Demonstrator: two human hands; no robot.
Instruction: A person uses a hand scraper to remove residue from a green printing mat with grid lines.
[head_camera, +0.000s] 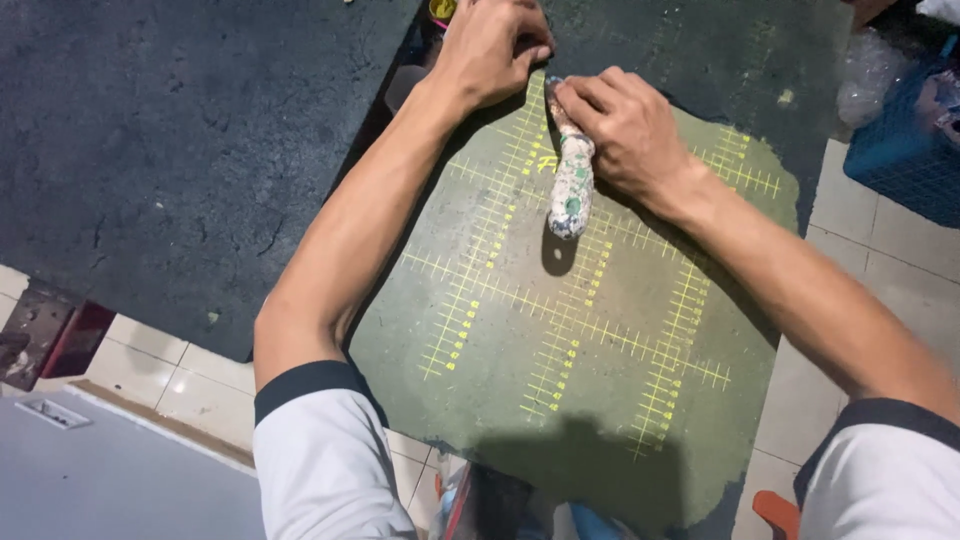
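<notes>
The green cutting mat (560, 350) lies bare from its centre down to six o'clock, so a hand could sweep freely there, and the dark bench (180, 130) toward ten o'clock is open too. At twelve o'clock the way is crowded: the left hand (490, 45) presses flat, the right hand (625, 130) just beside it has its grip closed on a paint-flecked tool handle (572, 185), and a small yellow-rimmed pot (441, 10) stands at the far edge. A blue crate (905, 150) blocks two o'clock.
</notes>
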